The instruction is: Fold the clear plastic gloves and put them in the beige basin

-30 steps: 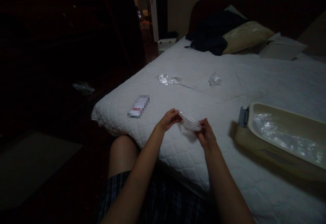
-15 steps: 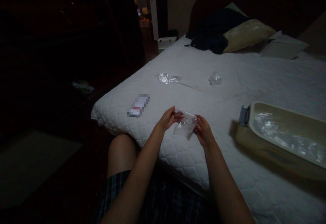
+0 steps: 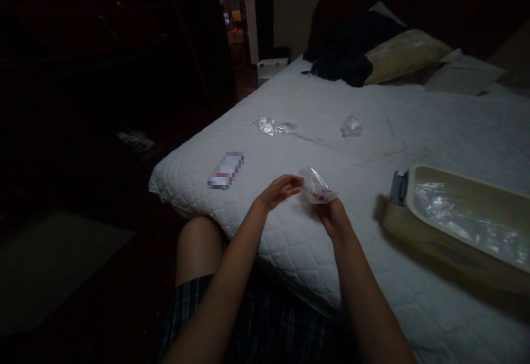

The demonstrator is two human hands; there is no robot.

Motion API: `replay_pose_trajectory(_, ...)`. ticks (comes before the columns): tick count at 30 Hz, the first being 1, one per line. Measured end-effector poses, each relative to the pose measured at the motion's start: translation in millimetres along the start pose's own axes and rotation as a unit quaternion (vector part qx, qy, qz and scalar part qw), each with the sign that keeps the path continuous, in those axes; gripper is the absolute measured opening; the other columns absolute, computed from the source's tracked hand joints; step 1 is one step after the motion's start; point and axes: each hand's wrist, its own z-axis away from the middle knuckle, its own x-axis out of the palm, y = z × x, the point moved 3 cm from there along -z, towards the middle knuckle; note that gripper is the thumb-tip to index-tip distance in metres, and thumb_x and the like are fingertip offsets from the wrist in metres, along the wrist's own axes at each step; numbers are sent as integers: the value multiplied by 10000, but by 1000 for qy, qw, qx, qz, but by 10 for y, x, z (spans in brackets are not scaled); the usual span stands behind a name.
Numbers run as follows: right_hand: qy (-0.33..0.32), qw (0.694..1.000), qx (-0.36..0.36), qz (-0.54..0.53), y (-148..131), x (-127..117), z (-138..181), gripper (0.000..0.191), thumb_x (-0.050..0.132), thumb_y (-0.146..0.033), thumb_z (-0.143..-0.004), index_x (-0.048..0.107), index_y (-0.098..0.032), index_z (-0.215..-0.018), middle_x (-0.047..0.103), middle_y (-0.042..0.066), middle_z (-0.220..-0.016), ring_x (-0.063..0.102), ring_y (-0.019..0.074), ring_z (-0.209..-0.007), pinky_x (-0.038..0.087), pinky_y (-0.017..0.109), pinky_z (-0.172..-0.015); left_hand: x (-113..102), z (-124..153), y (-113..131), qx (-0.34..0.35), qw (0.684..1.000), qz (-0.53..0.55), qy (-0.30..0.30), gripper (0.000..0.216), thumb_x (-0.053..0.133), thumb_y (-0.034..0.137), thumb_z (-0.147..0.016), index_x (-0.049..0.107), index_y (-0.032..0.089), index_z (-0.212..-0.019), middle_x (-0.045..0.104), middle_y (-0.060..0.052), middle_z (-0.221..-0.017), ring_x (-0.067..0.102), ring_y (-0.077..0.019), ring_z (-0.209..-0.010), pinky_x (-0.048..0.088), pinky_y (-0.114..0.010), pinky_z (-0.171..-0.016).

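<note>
A small clear plastic bag (image 3: 315, 186) with something reddish inside is pinched in my right hand (image 3: 331, 217), just above the near corner of the white quilted bed (image 3: 372, 132). Beside the bag, my left hand (image 3: 279, 190) has its fingers stretched out loosely, fingertips close to the plastic, holding nothing.
Two more crumpled clear bags (image 3: 271, 126) (image 3: 351, 126) lie farther up the bed. A small flat packet (image 3: 226, 170) rests near the left corner. A beige tub (image 3: 455, 226) lined with clear plastic sits at right. Pillows (image 3: 403, 54) and dark clothing (image 3: 343, 57) are at the headboard.
Both hands held the bag stretched between them; now my left hand has let go and opened, and my right hand alone holds the bag up.
</note>
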Motion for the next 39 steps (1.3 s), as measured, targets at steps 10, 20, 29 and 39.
replay_pose_trajectory(10, -142, 987, 52, 55, 43, 125, 89, 339, 745, -211, -596, 646, -225, -919, 682, 8, -881, 615, 131, -760, 502, 250, -701, -50, -13, -49, -39, 996, -78, -3, 340, 758, 335, -578, 657, 114, -816, 655, -71, -838, 592, -140, -806, 427, -243, -788)
replay_pose_trajectory(20, -119, 991, 44, 47, 35, 114, 81, 352, 750, -196, -587, 635, -224, -919, 674, 8, -894, 615, 129, -807, 496, 242, -747, -56, -18, -53, -32, 996, -70, 37, 289, 761, 257, -578, 600, 118, -772, 616, -3, -721, 562, -79, -641, 417, -208, -664)
replay_pose_trajectory(29, -75, 996, 30, -33, -3, 18, 50, 188, 735, -225, -589, 583, -239, -698, 636, -38, -757, 587, 116, -728, 499, 269, -725, -116, -30, -53, -15, 997, -5, 73, 194, 721, 200, -623, 615, 125, -768, 636, -16, -768, 581, -95, -694, 426, -207, -678)
replay_pose_trajectory(39, -66, 994, 27, -83, -52, 5, 59, 263, 677, -193, -565, 595, -258, -807, 607, -46, -750, 555, 93, -663, 476, 237, -631, -122, -35, -38, -2, 998, 35, 58, 108, 633, 210, -720, 595, 128, -778, 651, -47, -810, 616, -124, -721, 475, -239, -695)
